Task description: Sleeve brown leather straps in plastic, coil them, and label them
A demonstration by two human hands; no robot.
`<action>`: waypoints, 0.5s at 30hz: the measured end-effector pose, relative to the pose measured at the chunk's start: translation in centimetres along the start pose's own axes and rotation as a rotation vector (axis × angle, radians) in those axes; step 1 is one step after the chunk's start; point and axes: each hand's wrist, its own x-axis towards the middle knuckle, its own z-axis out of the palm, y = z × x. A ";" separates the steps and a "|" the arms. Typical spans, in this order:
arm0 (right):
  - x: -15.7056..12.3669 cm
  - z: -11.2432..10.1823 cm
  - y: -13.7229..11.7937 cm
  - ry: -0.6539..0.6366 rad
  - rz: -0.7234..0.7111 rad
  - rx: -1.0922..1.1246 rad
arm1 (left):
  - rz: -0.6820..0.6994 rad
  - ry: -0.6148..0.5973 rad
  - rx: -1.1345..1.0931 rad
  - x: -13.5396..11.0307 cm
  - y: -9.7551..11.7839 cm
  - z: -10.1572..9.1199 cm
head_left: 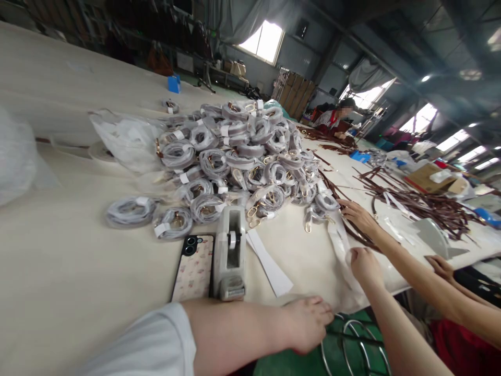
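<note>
My left hand [308, 322] reaches across from the lower left to the table's front edge. Its fingers are curled on the lower end of a clear plastic sleeve [341, 250]. My right hand [366, 267] is closed on the same sleeve farther up, at its right side. The sleeve runs from the edge up towards a bundled strap [326, 201] with gold clasps. What lies inside the sleeve is hard to make out. A tape dispenser [230, 271], a phone in a patterned case [194, 269] and white paper strips [270, 263] lie beyond my left forearm.
A heap of coiled, wrapped straps [242, 141] fills the middle of the table. A co-worker's hand [358, 215] reaches in beyond my right hand, touching brown straps. More brown straps [426, 201] lie at right. Plastic bags [127, 138] are at left. A green stool with metal rings [358, 344] stands below.
</note>
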 end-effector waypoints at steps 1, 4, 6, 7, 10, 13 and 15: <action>-0.3 -0.5 -0.2 -0.005 -0.005 -0.038 | 0.006 -0.008 -0.001 -0.1 0.0 -0.3; -1.7 -2.4 -1.0 -0.001 -0.068 -0.116 | 0.023 -0.043 -0.023 -0.1 -0.1 -1.3; -3.2 -3.8 -1.6 0.014 -0.127 -0.139 | 0.007 -0.043 -0.083 0.0 0.0 -1.9; -4.3 -4.5 -1.9 0.021 -0.162 -0.143 | -0.027 -0.032 -0.148 0.1 0.1 -2.1; -8.7 -6.0 -2.5 0.022 -0.274 -0.133 | -0.275 0.072 -0.579 0.6 0.7 -2.7; -14.7 -6.3 -3.2 0.039 -0.441 -0.058 | -0.661 0.264 -1.202 1.1 1.2 -3.0; -18.8 -6.0 -4.0 0.096 -0.525 0.092 | -0.830 0.325 -1.437 1.4 1.4 -3.1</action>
